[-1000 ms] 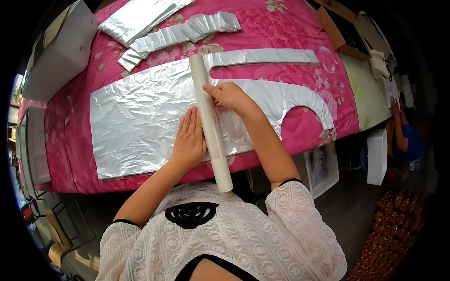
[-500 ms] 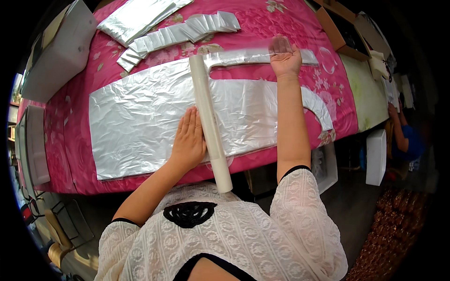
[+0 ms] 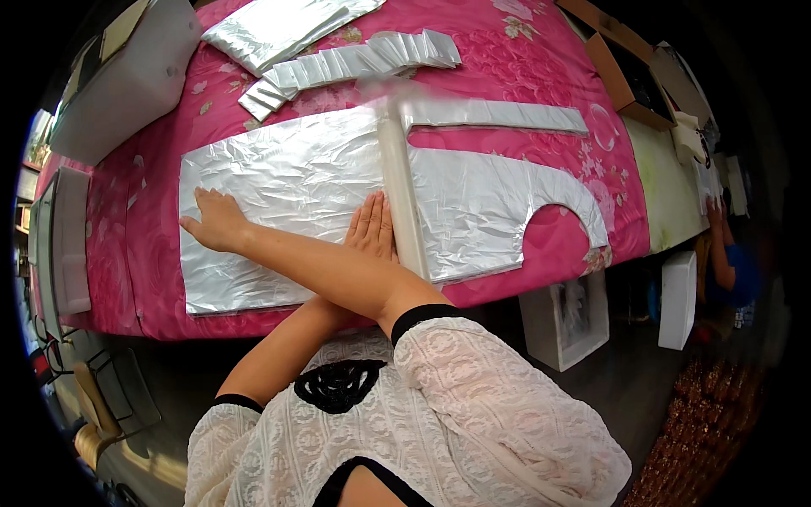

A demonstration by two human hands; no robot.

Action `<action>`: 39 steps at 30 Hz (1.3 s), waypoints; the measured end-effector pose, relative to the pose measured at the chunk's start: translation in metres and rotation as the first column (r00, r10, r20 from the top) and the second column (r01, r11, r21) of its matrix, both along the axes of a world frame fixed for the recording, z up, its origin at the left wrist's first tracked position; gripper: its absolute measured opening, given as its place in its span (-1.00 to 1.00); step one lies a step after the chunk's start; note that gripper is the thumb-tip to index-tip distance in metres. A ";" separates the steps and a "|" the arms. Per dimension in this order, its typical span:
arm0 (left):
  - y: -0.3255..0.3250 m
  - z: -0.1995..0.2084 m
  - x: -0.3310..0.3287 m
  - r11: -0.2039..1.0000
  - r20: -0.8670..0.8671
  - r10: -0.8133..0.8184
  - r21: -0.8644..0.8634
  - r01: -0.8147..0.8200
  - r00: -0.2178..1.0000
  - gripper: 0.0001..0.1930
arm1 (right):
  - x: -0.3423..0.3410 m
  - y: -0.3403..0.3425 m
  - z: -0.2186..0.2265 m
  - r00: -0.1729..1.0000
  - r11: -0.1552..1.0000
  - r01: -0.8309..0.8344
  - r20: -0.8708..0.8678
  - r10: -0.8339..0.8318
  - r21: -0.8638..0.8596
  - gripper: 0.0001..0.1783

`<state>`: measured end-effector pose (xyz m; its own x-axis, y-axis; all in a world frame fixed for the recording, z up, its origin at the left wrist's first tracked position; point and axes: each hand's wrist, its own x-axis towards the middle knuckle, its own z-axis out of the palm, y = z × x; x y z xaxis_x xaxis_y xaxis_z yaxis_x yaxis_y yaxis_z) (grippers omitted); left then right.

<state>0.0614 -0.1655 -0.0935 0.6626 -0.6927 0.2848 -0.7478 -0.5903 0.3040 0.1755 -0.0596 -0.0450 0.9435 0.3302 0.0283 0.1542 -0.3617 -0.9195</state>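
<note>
A shiny silvery plastic sheet (image 3: 279, 160), cut with a curved notch and a long strip like a folded apron, lies flat before me. A pale, long tube (image 3: 404, 203) rests across it, its far end blurred. My left hand (image 3: 372, 228) is flat on the plastic, fingers stretched along the tube's left side. Over my left forearm crosses my right arm, bringing my right hand (image 3: 217, 221) palm down to the sheet's left part. Its thumb stands apart from its fingers; no held thing shows there.
Pleated plastic strips (image 3: 363, 61) and a folded plastic stack (image 3: 287, 29) lie at the back of the pink flowered cloth (image 3: 498, 76). White foam boxes (image 3: 127, 84) stand at left, a cardboard box (image 3: 629, 76) at back right. Another person's arm (image 3: 721, 245) shows at far right.
My right hand has swung from the strip at the upper right, where it was palm up, across to the sheet's left side. My left hand stays beside the tube. The view has shifted slightly.
</note>
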 end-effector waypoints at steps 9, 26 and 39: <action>0.021 0.015 0.013 0.960 -0.088 0.011 -0.279 -0.036 0.996 -0.37 | -0.039 -0.106 0.048 0.604 0.995 -0.095 0.795 0.057 0.000 -0.52; 0.000 0.003 0.104 0.961 -0.109 0.258 0.131 -0.244 0.960 -0.26 | 0.002 -0.343 -0.023 0.595 0.584 0.803 0.197 -0.779 -0.116 -0.78; 0.028 0.033 0.101 0.954 -0.044 0.177 -0.238 -0.182 0.983 -0.38 | -0.155 -0.310 0.005 0.880 0.837 0.134 0.451 0.145 -0.531 -0.31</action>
